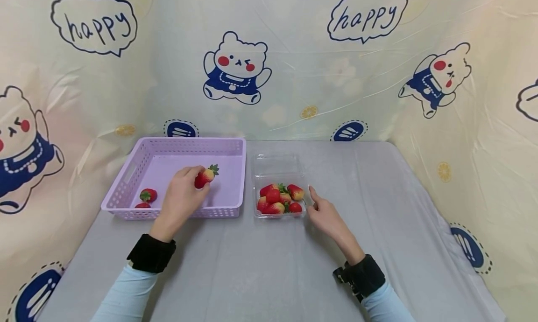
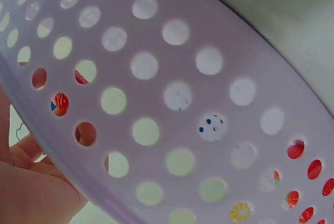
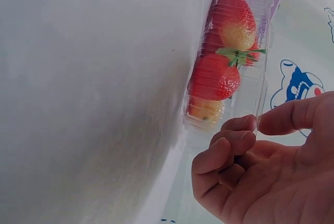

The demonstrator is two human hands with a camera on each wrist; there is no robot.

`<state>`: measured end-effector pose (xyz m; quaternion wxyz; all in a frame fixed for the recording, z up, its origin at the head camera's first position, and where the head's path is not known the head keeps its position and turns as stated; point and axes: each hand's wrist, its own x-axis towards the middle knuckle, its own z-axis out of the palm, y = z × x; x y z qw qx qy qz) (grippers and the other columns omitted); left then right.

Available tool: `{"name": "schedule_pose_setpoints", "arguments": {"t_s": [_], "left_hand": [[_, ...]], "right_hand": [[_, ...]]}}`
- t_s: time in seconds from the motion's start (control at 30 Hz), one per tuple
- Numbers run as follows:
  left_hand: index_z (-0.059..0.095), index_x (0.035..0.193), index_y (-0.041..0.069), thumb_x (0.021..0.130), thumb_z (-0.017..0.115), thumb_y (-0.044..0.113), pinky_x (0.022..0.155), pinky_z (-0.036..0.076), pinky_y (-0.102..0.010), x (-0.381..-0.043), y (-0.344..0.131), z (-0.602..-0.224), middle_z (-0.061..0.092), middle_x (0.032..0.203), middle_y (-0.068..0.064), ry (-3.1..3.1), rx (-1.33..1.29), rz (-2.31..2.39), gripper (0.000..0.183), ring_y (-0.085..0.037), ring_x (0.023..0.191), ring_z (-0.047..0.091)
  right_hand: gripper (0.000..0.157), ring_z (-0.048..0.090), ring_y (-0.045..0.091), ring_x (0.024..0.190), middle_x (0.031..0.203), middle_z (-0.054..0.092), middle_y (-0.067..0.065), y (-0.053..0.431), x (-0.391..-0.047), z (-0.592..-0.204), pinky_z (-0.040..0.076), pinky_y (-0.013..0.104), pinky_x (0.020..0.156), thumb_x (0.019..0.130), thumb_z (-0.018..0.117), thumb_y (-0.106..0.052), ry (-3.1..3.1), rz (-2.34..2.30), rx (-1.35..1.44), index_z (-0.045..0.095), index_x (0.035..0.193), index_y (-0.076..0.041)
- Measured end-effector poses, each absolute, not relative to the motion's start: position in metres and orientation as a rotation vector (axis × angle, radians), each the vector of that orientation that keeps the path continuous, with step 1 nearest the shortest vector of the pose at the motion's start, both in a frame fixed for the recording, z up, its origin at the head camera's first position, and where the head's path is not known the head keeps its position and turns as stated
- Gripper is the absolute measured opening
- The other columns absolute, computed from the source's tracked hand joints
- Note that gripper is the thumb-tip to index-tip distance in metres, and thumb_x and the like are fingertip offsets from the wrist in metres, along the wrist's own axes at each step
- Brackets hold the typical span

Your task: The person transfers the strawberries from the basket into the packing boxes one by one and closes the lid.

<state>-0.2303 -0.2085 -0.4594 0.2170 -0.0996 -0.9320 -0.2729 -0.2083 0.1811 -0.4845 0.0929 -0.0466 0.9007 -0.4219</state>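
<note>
Pale-blue long sleeves (image 1: pixel 124 294) and black wrist bands (image 1: pixel 152 253) lie nearest the head camera. Subject item: one glossy red strawberry with a yellowish shoulder and green leaf cap (image 1: pixel 202 178), located over the interior of a rectangular lavender plastic basket with perforated walls (image 1: pixel 226 191); height above its floor cannot be determined. Left hand (image 1: pixel 182 193) pinches the fruit between thumb and fingers, leaf cap outward.

Handling, as judged: light, smooth and somewhat slippery, bruising under pressure if real; whether real or artificial is not established. Best hold is across the broad shoulder with fingertips, light pressure, clear of the leaves.

Two further red strawberries (image 1: pixel 148 194) lie at the basket's near left, one partly hidden by the wall. Beside the basket, apart from it, stands a clear thin plastic box (image 1: pixel 269 178), lid raised at the far side, holding a heap of red and yellowish strawberries (image 1: pixel 273 196). Right hand (image 1: pixel 329 217) appears to pinch the box's right rim, remaining fingers curled; walls presumably flex. Grey cloth covers the surface (image 1: pixel 260 266); a printed pale curtain (image 1: pixel 302 79) stands behind.
</note>
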Motion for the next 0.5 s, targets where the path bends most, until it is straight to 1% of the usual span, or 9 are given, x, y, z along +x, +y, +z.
{"name": "schedule_pose_setpoints", "arguments": {"t_s": [0.3,0.5], "left_hand": [[0.07,0.126,-0.008,0.085,0.083,0.002,0.095,0.055,-0.057,-0.23,-0.198,-0.463,0.069,0.121,-0.027,-2.549,-0.353,-0.77,0.044,-0.045,0.111,0.064],[0.071,0.123,-0.008,0.085,0.084,0.003,0.093,0.057,-0.056,-0.226,-0.19,-0.464,0.07,0.119,-0.027,-2.517,-0.404,-0.767,0.042,-0.045,0.107,0.065]], "right_hand": [[0.066,0.034,0.014,0.053,0.064,0.043,0.002,0.181,-0.209,-0.486,0.034,0.031,0.052,0.102,0.046,-0.008,2.675,-1.259,-0.141,0.028,0.165,-0.003],[0.066,0.034,0.014,0.054,0.064,0.042,0.001,0.181,-0.209,-0.485,0.034,0.03,0.053,0.101,0.047,-0.007,2.683,-1.258,-0.148,0.029,0.164,-0.002]]}}
